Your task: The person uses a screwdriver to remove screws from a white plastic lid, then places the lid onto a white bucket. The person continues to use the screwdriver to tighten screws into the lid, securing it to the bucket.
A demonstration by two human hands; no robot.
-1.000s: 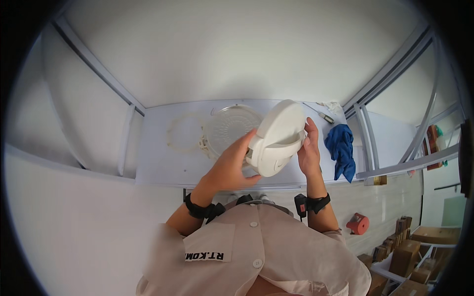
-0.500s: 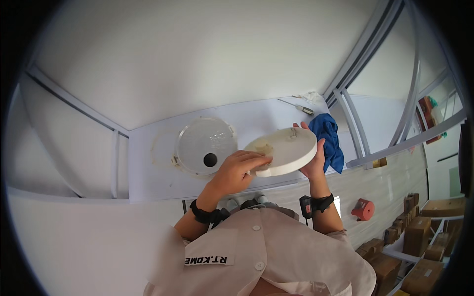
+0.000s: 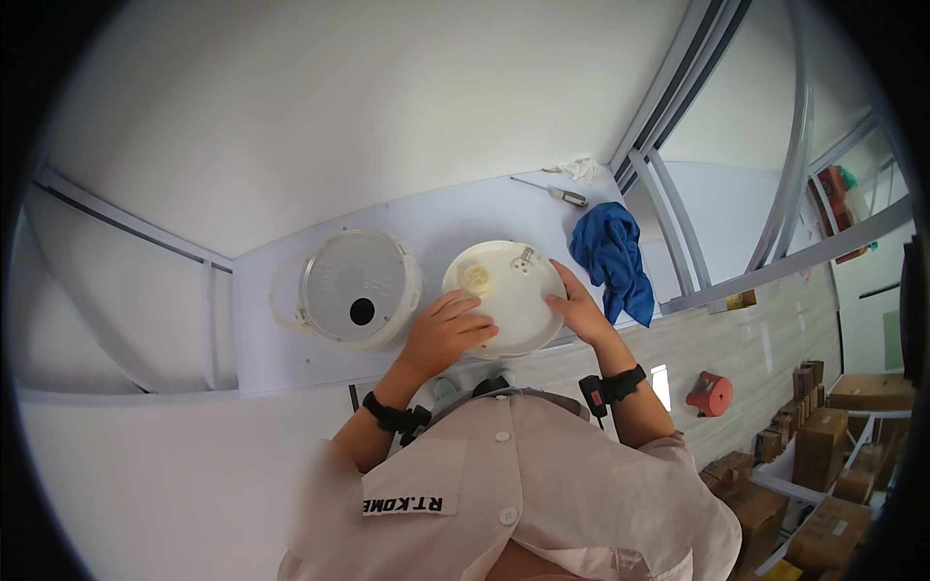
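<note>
Between my hands is a shallow round white lid-like part [image 3: 518, 324], its inner face toward me. A cream round fitting [image 3: 476, 280] sticks up from its left side, and a small metal-looking fitting [image 3: 524, 259] sits near its far rim. My left hand [image 3: 448, 334] holds the near left edge, fingers lying over the face just below the cream fitting. My right hand [image 3: 584, 308] grips the right rim, thumb on the face. To the left stands a round white container [image 3: 408, 308] with a grey disc top, a black round spot and a thin side handle.
A screwdriver [image 3: 567, 197] lies at the far right of the white table [image 3: 266, 290], near a crumpled white cloth [image 3: 583, 170]. A blue cloth [image 3: 610, 250] is bunched to the right of my right hand. Beyond are a red stool [image 3: 715, 395] and cardboard boxes [image 3: 823, 455] on the floor side.
The white lid-like part has come left and down, turning from tilted to face-up. My right hand moved from beneath its far side to the right rim; my left fingers shifted along its edge.
</note>
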